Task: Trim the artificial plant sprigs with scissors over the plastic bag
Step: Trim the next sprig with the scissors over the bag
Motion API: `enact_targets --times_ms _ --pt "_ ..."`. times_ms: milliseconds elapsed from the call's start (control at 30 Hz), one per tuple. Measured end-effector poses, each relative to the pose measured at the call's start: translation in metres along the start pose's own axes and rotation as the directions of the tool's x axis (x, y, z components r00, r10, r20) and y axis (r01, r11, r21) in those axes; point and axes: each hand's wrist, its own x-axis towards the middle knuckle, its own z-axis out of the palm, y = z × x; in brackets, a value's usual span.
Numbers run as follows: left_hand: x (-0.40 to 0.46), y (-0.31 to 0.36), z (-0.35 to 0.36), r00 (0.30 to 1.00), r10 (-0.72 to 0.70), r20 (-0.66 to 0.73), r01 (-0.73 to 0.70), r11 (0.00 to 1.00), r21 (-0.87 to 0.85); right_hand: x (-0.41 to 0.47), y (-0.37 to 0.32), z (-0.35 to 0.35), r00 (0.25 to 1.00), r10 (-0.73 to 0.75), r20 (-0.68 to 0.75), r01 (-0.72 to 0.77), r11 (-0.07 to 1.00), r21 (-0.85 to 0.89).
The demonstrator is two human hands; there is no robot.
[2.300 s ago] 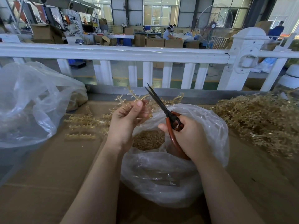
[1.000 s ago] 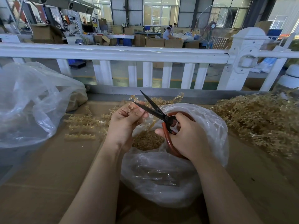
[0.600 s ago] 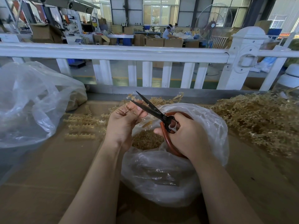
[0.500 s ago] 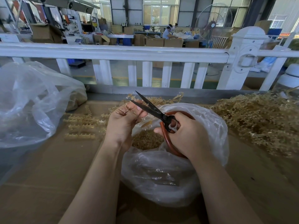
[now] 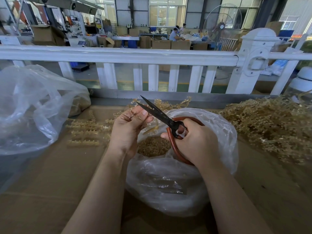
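My left hand (image 5: 128,127) pinches a tan plastic sprig (image 5: 149,129) above the mouth of a clear plastic bag (image 5: 177,181). Small tan cut pieces (image 5: 152,146) lie heaped inside the bag. My right hand (image 5: 194,142) grips the red-brown handles of black-bladed scissors (image 5: 157,112). The blades stand slightly apart, their tips just above my left fingertips. Most of the sprig is hidden behind my left fingers.
A big pile of tan sprigs (image 5: 273,125) lies to the right. Several trimmed strips (image 5: 84,130) lie left of my hands on the cardboard surface (image 5: 50,183). A large clear bag (image 5: 30,108) sits at the left. A white railing (image 5: 135,56) runs along the far edge.
The scissors swung from pointing up to pointing left, with the blades parted at my left fingertips. The sprig in my left hand came down behind my fingers. In the last half second little moved.
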Motion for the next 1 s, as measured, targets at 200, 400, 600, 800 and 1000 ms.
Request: enact_targets --times_ms 200,400,600,800,1000 --pt "0.0017 -0.0021 -0.0018 1.000 0.027 0.013 -0.027 1.000 0.004 0.0004 0.0005 0.0011 1.000 0.011 0.011 -0.011 1.000 0.007" --pt "0.0032 -0.0032 -0.0038 1.000 0.027 -0.012 -0.027 1.000 -0.002 0.0008 0.0004 0.0017 1.000 -0.005 0.002 0.004 0.998 0.057" --pt "0.0038 -0.0022 -0.0032 0.999 0.006 -0.038 -0.004 0.998 0.055 -0.0014 0.0004 0.0002 1.000 -0.019 -0.007 0.020 0.993 0.113" --pt "0.0025 -0.0038 -0.0024 0.999 0.014 -0.045 -0.010 0.996 0.092 -0.0014 -0.0004 -0.0005 0.998 -0.057 0.015 0.056 0.994 0.091" --pt "0.0019 -0.0038 -0.0024 1.000 -0.018 0.001 0.018 0.996 0.091 0.0001 0.0014 0.0005 0.999 -0.048 0.020 0.047 0.996 0.073"
